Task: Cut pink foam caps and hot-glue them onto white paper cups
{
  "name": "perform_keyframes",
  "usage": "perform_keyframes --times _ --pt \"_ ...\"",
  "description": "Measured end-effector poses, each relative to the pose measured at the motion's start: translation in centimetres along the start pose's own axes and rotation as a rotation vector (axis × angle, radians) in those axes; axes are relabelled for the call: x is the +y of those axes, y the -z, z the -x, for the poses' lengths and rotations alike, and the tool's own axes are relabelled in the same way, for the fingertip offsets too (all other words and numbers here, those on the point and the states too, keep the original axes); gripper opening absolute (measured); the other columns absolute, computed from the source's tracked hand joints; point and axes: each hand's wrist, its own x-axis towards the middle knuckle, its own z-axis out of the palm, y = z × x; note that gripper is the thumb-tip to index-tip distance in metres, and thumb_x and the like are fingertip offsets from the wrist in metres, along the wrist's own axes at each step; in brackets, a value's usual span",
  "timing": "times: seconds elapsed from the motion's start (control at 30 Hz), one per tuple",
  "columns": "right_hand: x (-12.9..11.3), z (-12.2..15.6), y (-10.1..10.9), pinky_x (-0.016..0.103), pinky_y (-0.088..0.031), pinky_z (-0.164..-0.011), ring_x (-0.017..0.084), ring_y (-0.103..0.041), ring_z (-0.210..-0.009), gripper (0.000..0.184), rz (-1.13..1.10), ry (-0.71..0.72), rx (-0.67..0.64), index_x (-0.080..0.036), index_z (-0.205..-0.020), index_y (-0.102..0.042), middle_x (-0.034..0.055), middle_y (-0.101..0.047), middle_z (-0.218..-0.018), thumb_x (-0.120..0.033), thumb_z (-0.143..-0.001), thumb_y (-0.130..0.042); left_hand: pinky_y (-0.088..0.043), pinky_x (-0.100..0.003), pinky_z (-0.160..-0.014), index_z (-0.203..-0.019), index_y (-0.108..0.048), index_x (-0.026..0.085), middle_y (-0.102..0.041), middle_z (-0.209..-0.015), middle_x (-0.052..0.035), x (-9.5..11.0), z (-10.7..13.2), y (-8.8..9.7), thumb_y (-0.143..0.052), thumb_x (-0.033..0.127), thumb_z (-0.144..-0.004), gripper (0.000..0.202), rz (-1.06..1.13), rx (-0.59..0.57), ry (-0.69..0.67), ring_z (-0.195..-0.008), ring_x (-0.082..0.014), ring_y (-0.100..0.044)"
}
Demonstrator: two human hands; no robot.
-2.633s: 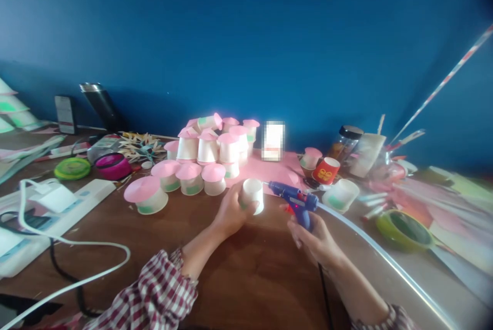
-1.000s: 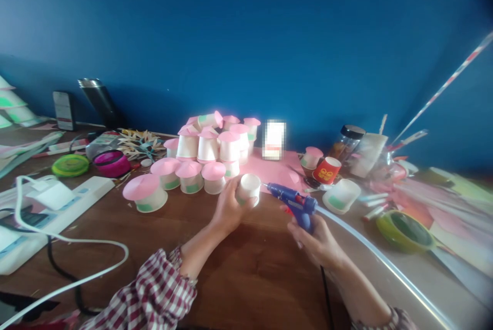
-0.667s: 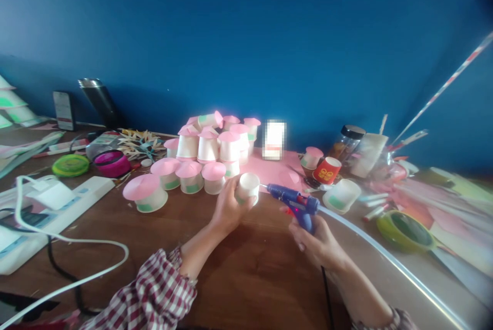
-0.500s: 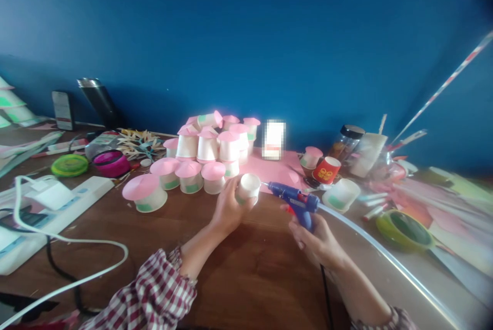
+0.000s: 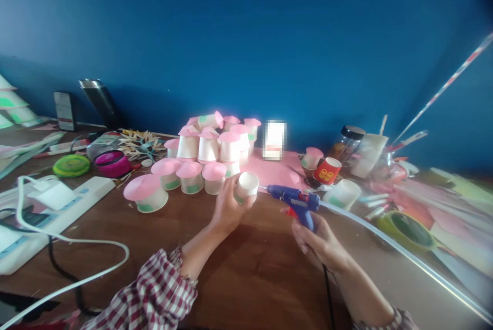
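Observation:
My left hand [image 5: 230,206] is closed around a small white paper cup [image 5: 247,187], its round end tilted toward me. In my right hand [image 5: 318,235] is a blue hot glue gun [image 5: 295,197] with a red trigger, gripped by the handle. Its nozzle points left and lies close to the cup's edge; whether it touches I cannot tell. A long clear glue stick [image 5: 370,226] runs out of the gun's back toward the lower right. Just left of my left hand stand several paper cups with pink paper tops [image 5: 188,171], some stacked behind.
A white power strip [image 5: 92,191] with cables lies at left. Behind the gun are a pink sheet [image 5: 265,168], a red cup [image 5: 326,171] and a white cup [image 5: 342,194]. At right are green tape [image 5: 404,230] and paper strips. A blue wall [image 5: 246,37] closes the back.
Both hands keep their holds. The glue gun has shifted very slightly left and down, and the cup a little left. The glue stick's tail has swung up to the right.

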Motion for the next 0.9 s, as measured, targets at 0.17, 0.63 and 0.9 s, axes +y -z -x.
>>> perform_keyframes --times 0.17,0.63,0.9 --pt "0.2 -0.1 -0.13 0.022 -0.03 -0.042 0.006 -0.036 -0.043 0.04 -0.044 0.037 0.037 -0.014 -0.11 -0.056 -0.0074 -0.041 -0.053 -0.04 -0.08 -0.065 -0.047 -0.036 -0.083 -0.117 -0.052 0.022 -0.059 -0.11 -0.007 -0.02 0.19 -0.2 -0.067 0.027 -0.069 0.05 0.079 -0.056 0.056 -0.099 -0.0235 -0.057" --pt "-0.34 0.14 -0.16 0.022 -0.03 -0.043 0.007 -0.038 -0.043 0.041 0.034 -0.012 -0.011 -0.013 -0.11 -0.057 -0.0069 -0.043 -0.05 -0.04 -0.081 -0.063 -0.048 -0.037 -0.084 -0.116 -0.054 0.019 -0.061 -0.109 -0.0084 -0.03 0.23 -0.24 -0.067 0.03 -0.07 0.049 0.154 -0.049 0.056 -0.099 -0.0237 -0.059" --pt "-0.13 -0.01 -0.34 0.022 -0.03 -0.042 0.007 -0.037 -0.043 0.035 0.015 0.006 0.037 -0.015 -0.099 -0.059 -0.0068 -0.042 -0.051 -0.042 -0.079 -0.065 -0.05 -0.037 -0.084 -0.116 -0.053 0.018 -0.062 -0.11 -0.0092 0.57 0.26 -0.06 -0.067 0.028 -0.07 0.049 0.269 -0.143 0.121 -0.098 -0.023 -0.061"
